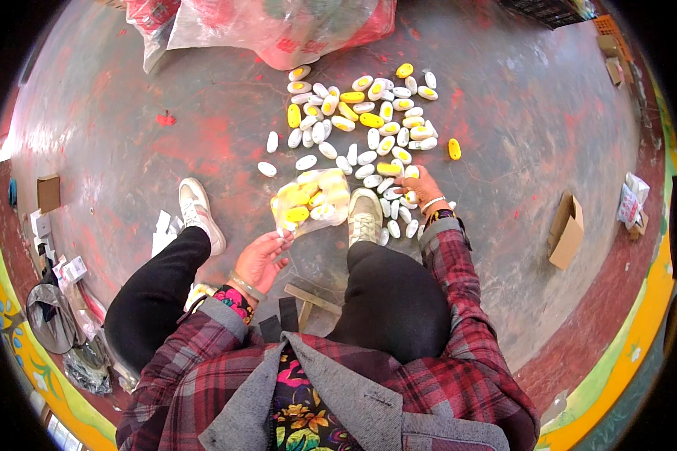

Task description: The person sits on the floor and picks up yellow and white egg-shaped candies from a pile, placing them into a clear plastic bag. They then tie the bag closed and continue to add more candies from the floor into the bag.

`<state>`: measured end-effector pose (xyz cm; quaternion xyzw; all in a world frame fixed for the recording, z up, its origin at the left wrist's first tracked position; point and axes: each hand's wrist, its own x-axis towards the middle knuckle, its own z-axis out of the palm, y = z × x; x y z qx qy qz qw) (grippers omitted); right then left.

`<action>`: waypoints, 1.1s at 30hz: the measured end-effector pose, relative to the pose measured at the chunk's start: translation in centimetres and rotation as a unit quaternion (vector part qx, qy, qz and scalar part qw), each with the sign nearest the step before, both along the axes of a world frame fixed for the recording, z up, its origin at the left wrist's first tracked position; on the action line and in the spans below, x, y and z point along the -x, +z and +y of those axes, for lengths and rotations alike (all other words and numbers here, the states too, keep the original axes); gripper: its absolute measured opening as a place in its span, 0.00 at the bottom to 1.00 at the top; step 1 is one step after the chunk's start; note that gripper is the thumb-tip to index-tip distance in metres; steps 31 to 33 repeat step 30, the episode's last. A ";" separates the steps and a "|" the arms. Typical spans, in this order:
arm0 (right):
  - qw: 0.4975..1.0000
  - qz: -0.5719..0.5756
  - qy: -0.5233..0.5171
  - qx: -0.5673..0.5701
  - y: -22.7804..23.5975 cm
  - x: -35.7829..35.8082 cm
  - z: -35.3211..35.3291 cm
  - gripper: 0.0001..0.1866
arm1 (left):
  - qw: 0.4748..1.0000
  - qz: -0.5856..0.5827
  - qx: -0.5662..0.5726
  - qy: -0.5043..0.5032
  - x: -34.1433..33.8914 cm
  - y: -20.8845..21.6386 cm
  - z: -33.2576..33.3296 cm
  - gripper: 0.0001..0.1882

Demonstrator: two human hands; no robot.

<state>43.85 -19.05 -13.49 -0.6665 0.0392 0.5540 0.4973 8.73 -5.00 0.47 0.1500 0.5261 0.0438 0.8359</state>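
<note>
My left hand (262, 259) pinches the near edge of a clear plastic bag (335, 197) between thumb and fingertips. The bag lies on the floor beside my right shoe and has several yellow and white oval plastic pieces (297, 197) in it. To the right of that shoe, my right hand (421, 189) reaches down into a loose spread of the same pieces. Its fingers close on a white oval piece with a yellow patch (411, 172), partly hidden by the fingertips. More white and yellow oval pieces (371, 120) lie scattered ahead of my feet.
Large filled plastic sacks (278, 34) stand at the far side. An open cardboard box (566, 231) sits on the floor at the right, with a black crate (553, 11) at the far right. Small boxes, bags and a round grey item (51, 317) line the left wall.
</note>
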 end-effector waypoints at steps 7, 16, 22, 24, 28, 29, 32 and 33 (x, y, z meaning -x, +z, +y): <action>0.998 -0.053 0.008 -0.015 -1.6 -0.8 -1.7 0.25 | 1.000 -0.005 -0.005 -0.016 0.4 -0.5 -0.1 0.14; 0.926 0.223 -0.080 -0.295 5.1 1.1 0.2 0.26 | 1.000 0.004 -0.006 -0.009 0.6 -0.2 -0.2 0.12; 0.889 0.272 -0.067 -0.362 5.4 0.9 2.2 0.24 | 1.000 0.003 -0.004 -0.009 0.4 -0.2 -0.2 0.12; 0.935 0.181 -0.056 -0.298 4.9 1.3 2.4 0.24 | 1.000 0.003 -0.005 -0.006 0.5 -0.2 -0.2 0.12; 0.978 0.082 -0.069 -0.181 0.4 0.8 1.5 0.24 | 1.000 0.003 -0.004 -0.006 0.6 -0.2 -0.3 0.12; 0.985 0.056 -0.072 -0.149 -1.8 0.4 0.8 0.25 | 1.000 0.005 -0.004 -0.007 0.6 -0.3 -0.3 0.12; 0.991 0.051 -0.069 -0.100 -3.1 0.1 0.5 0.29 | 1.000 -0.001 -0.004 -0.007 0.8 -0.4 -0.3 0.12; 0.991 0.051 -0.069 -0.100 -3.1 0.1 0.5 0.29 | 1.000 -0.001 -0.004 -0.007 0.8 -0.4 -0.3 0.12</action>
